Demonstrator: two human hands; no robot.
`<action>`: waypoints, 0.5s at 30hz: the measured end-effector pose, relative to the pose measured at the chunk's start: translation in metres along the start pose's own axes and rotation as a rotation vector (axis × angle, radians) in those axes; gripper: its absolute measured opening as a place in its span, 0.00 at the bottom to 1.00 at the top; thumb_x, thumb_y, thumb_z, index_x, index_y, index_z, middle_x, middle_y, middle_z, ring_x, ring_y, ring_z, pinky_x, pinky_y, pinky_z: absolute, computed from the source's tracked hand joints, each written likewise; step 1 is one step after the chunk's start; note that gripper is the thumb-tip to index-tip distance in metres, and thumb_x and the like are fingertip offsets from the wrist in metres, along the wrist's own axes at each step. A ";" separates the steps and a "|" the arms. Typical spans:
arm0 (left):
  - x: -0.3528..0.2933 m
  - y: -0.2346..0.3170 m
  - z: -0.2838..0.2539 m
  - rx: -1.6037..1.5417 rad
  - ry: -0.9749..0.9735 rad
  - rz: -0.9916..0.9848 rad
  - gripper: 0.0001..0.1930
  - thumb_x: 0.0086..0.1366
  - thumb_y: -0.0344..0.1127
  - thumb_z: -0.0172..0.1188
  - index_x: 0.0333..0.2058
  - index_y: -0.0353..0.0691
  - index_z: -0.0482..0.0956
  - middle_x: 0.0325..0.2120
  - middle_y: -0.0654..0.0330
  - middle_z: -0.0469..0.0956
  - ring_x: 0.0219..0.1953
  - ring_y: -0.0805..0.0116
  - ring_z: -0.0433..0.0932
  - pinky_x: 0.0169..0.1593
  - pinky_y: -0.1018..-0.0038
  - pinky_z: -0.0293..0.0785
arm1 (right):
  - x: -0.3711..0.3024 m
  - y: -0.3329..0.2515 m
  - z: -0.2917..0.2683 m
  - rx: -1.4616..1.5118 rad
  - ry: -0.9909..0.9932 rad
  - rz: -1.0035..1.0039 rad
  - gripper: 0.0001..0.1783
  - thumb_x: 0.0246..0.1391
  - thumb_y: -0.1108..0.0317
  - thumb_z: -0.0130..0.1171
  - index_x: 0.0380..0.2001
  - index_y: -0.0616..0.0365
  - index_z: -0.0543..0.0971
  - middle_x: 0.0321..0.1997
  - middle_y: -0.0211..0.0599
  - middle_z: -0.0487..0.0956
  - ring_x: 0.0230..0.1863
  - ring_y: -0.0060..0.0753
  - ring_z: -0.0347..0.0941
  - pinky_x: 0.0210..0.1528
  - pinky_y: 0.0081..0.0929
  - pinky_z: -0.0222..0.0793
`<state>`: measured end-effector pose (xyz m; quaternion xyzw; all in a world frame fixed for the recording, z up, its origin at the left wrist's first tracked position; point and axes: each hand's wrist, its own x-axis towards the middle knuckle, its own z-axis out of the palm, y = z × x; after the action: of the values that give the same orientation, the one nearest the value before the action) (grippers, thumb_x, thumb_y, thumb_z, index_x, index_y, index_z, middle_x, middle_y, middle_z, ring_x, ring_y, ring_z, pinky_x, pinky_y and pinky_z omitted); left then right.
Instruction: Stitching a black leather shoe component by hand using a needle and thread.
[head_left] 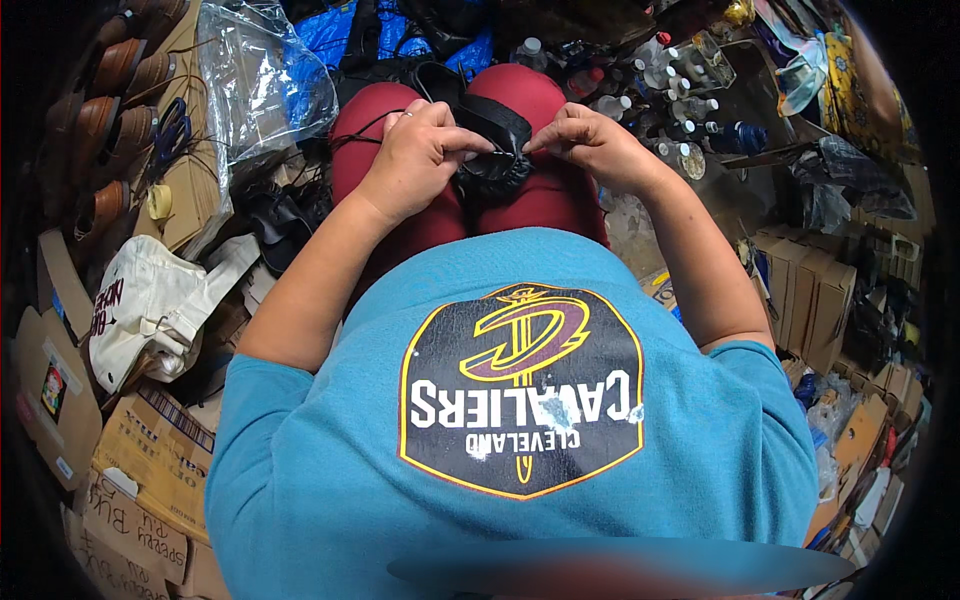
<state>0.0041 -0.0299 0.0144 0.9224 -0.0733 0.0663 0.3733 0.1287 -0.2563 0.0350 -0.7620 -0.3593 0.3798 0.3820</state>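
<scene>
A black leather shoe, with a puckered, stitched-looking edge, rests in my lap between my red-clad knees. My left hand is closed, its index finger and thumb reaching to the shoe's near left edge. At the opposite side, my right hand pinches the shoe's edge between thumb and forefinger. A thin pale glint lies between the two hands on the black edge; too small to name. Loose dark cord trails leftward from my left hand over the knee.
Brown shoes line a rack at far left, beside clear plastic sheeting. A white cloth bag and a yellow carton lie at left. Several plastic bottles stand ahead right; brown boxes stack at right.
</scene>
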 end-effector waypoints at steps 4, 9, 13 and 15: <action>-0.001 0.001 0.000 0.022 0.035 0.068 0.15 0.46 0.25 0.63 0.32 0.54 0.84 0.21 0.67 0.66 0.29 0.67 0.66 0.38 0.70 0.62 | -0.001 0.002 -0.001 -0.028 -0.012 -0.015 0.15 0.50 0.78 0.54 0.38 0.51 0.82 0.31 0.25 0.65 0.37 0.22 0.63 0.46 0.18 0.61; -0.001 0.002 -0.002 -0.068 0.011 0.035 0.13 0.48 0.26 0.63 0.32 0.53 0.84 0.21 0.67 0.67 0.30 0.68 0.66 0.39 0.70 0.61 | 0.000 0.003 -0.001 -0.012 -0.022 0.014 0.13 0.51 0.77 0.56 0.39 0.52 0.82 0.31 0.24 0.66 0.37 0.21 0.63 0.46 0.18 0.62; -0.003 0.002 0.001 -0.001 0.023 0.076 0.13 0.48 0.27 0.63 0.33 0.52 0.84 0.20 0.68 0.67 0.29 0.69 0.67 0.39 0.72 0.60 | 0.000 0.005 0.000 0.001 -0.019 -0.009 0.13 0.51 0.77 0.56 0.39 0.51 0.82 0.30 0.24 0.66 0.37 0.20 0.63 0.45 0.17 0.62; -0.004 0.003 0.004 0.007 0.025 0.078 0.13 0.48 0.27 0.63 0.33 0.52 0.84 0.20 0.68 0.68 0.29 0.70 0.67 0.39 0.72 0.60 | 0.000 0.006 0.000 0.002 -0.023 0.002 0.14 0.50 0.77 0.56 0.40 0.50 0.83 0.29 0.24 0.66 0.36 0.20 0.63 0.44 0.17 0.61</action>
<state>-0.0005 -0.0342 0.0128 0.9192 -0.1042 0.0927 0.3682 0.1304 -0.2589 0.0298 -0.7574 -0.3627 0.3895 0.3782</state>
